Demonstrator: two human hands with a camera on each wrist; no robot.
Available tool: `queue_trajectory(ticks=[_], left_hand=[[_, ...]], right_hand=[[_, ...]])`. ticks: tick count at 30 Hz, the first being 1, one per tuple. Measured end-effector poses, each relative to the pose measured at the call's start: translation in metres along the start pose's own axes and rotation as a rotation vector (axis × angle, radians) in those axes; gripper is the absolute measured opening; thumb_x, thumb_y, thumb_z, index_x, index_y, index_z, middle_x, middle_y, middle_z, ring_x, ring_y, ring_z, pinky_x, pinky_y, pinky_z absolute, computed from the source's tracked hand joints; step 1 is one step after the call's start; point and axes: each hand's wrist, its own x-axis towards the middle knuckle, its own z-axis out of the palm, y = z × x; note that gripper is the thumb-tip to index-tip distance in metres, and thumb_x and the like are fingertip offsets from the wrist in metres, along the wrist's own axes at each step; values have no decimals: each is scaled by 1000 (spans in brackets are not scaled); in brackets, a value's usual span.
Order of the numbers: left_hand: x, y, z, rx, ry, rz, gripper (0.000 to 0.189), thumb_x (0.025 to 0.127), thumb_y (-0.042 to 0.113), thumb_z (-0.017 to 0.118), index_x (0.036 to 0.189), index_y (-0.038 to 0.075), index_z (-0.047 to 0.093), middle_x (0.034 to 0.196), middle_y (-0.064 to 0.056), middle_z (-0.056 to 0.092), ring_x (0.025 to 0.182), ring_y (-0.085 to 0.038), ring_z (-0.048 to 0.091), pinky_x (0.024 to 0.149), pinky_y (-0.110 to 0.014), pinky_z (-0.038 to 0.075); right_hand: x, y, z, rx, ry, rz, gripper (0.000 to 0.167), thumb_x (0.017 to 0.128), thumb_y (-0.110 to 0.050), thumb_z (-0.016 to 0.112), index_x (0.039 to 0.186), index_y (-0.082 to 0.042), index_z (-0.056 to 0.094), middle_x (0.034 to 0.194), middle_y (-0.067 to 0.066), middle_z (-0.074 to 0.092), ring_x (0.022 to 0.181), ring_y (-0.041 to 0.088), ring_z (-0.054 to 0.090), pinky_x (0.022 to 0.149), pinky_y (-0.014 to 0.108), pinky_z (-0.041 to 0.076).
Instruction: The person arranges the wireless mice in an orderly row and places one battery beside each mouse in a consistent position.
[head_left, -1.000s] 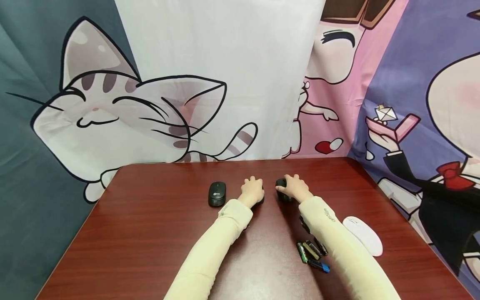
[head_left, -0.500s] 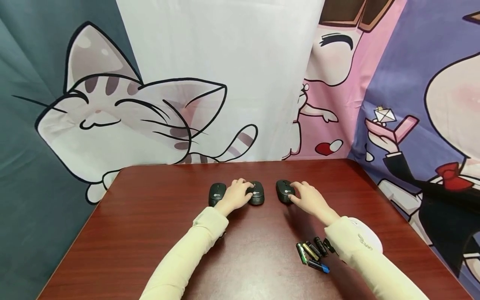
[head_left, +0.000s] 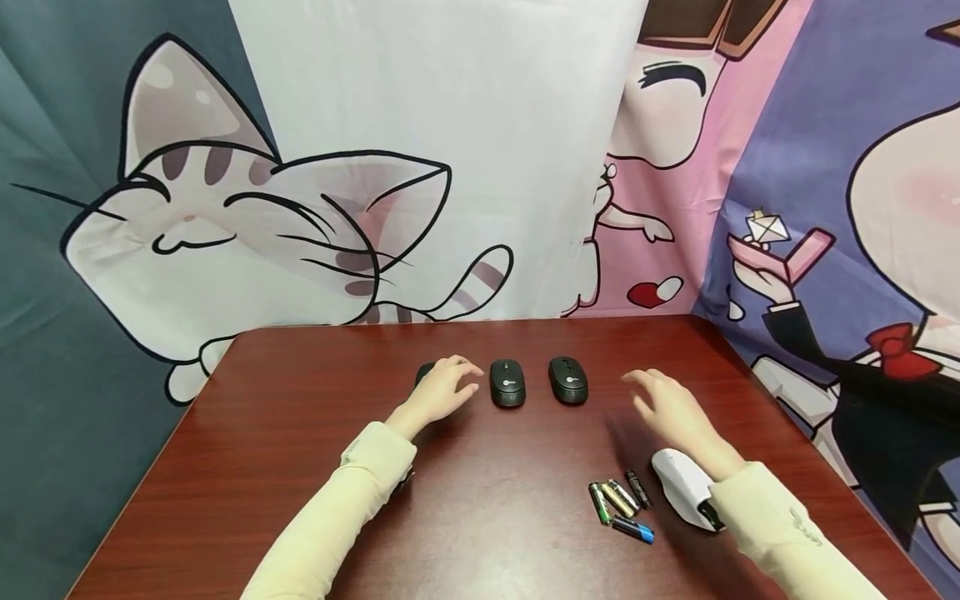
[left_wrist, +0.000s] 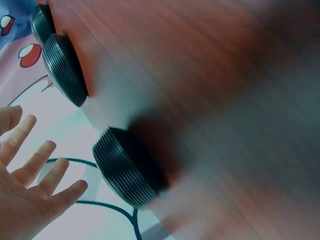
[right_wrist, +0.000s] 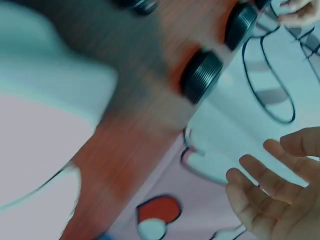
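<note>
Three black computer mice stand in a row toward the back of the table. The middle mouse (head_left: pixel 507 384) and the right mouse (head_left: pixel 568 381) show fully in the head view. My left hand (head_left: pixel 438 392) covers most of the left mouse (left_wrist: pixel 127 167), fingers spread and holding nothing. My right hand (head_left: pixel 675 412) hovers right of the row with fingers loosely bent, also holding nothing. Beneath its wrist lies a white mouse (head_left: pixel 682 483), partly hidden by the cuff and a small dark device under it.
Several small batteries (head_left: pixel 618 500) lie grouped left of the white mouse, one with a blue end (head_left: pixel 633 530). The reddish-brown table (head_left: pixel 480 500) ends at the back against a printed cloth (head_left: pixel 465 125) with cartoon figures.
Both hands have moved off the black mice, left hand leftward, right hand rightward and nearer. The middle and right mice are uncovered. The white mouse has shifted left beneath the right wrist.
</note>
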Motion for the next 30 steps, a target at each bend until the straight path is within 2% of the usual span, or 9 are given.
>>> queue_trajectory(ticks=[5, 10, 14, 17, 20, 24, 27, 30], left_hand=[[-15, -12, -7, -1, 44, -14, 24, 90, 16, 61, 113, 11, 66, 114, -8, 60, 112, -32, 53, 92, -48, 45], [-28, -24, -16, 6, 58, -31, 25, 91, 16, 59, 114, 11, 66, 117, -8, 61, 115, -34, 53, 89, -51, 46], [-34, -33, -23, 16, 96, -61, 25, 90, 15, 60, 113, 10, 66, 116, -10, 62, 113, -34, 54, 87, -52, 47], [-36, -39, -25, 6, 111, -87, 24, 89, 14, 61, 112, 9, 66, 115, -12, 62, 105, -32, 56, 83, -49, 47], [-36, -45, -24, 4, 102, -91, 25, 89, 12, 61, 113, 8, 66, 114, -13, 62, 98, -29, 56, 79, -46, 46], [-34, -53, -21, -9, 95, -45, 26, 87, 8, 63, 113, 7, 66, 113, -14, 62, 99, -30, 57, 82, -46, 46], [-30, -57, -20, -29, 95, -12, 26, 86, 4, 63, 112, 6, 66, 112, -15, 62, 102, -31, 58, 86, -46, 46], [-26, -59, -20, -28, 70, 3, 27, 86, 3, 62, 113, 5, 65, 113, -15, 61, 104, -31, 57, 87, -46, 46]], right_hand=[[-19, 27, -14, -16, -3, -13, 29, 75, 10, 61, 103, 2, 65, 98, 19, 65, 91, 36, 63, 77, 51, 49], [-40, 50, -15, -26, -10, -16, 30, 71, 13, 62, 99, 2, 65, 94, 17, 66, 87, 34, 64, 73, 49, 49], [-56, 64, -12, -39, -32, 26, 26, 71, 9, 66, 95, 1, 65, 92, 15, 66, 84, 33, 63, 72, 48, 49], [-66, 71, -10, -47, -72, 32, 24, 72, 6, 69, 94, -1, 66, 92, 13, 66, 85, 33, 63, 72, 48, 49], [-73, 77, -11, -49, -120, -41, 25, 70, 2, 72, 95, -4, 67, 92, 9, 65, 85, 31, 62, 72, 45, 50], [-78, 85, -11, -52, -176, -190, 33, 66, -3, 78, 97, -6, 68, 93, 4, 63, 82, 25, 60, 68, 36, 50], [-79, 89, -10, -43, -226, -217, 39, 63, -2, 80, 99, -7, 66, 95, 6, 61, 82, 25, 58, 65, 36, 47], [-82, 92, -9, -36, -268, -183, 43, 62, 0, 80, 101, -7, 64, 96, 9, 60, 82, 26, 58, 64, 37, 45]])
